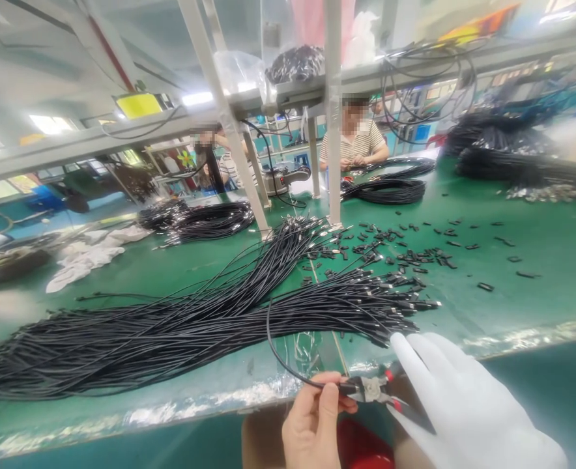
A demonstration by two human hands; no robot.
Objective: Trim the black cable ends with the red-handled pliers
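Between thumb and fingers, my bare left hand (315, 417) pinches the end of a black cable (283, 361), which curves back up to the bundle. My right hand (468, 404), in a white glove, is closed around the handles of a pair of pliers (372, 389) with red and dark grips. The jaws meet the black connector end of the cable just beside my left fingertips. Whether they bite into it I cannot tell. Just beyond both hands, a thick bundle of black cables (210, 326) lies across the bench, its connector ends pointing right.
Small black plastic pieces (425, 257) are scattered over the green bench (527, 306). Coiled cables (390, 190) and white gloves (85, 260) lie further back. Metal posts (334, 130) hold up a shelf. Across the bench sits a person in a striped shirt (356, 143), with another person to the left.
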